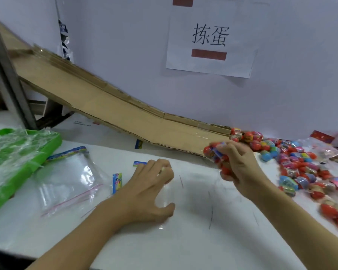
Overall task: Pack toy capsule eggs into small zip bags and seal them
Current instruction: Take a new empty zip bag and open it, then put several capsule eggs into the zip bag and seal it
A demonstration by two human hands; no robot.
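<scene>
capsule eggs (293, 158) heaped on white table (183, 240), cardboard chute (125, 114) behind.

We see a long cardboard ramp (113, 106) sloping down from the upper left to the white table (183, 246), its lower end resting on the tabletop. Behind it stands a pale wall (125, 45) with a white paper sign (211, 38) fixed to it, printed with two black characters and a dark red bar beneath. A grey metal post (8, 78) leans along the left edge. On the table's left side sits a green tray (53, 142) holding crumpled clear plastic. Thin pen marks (211, 209) streak the tabletop.
</scene>
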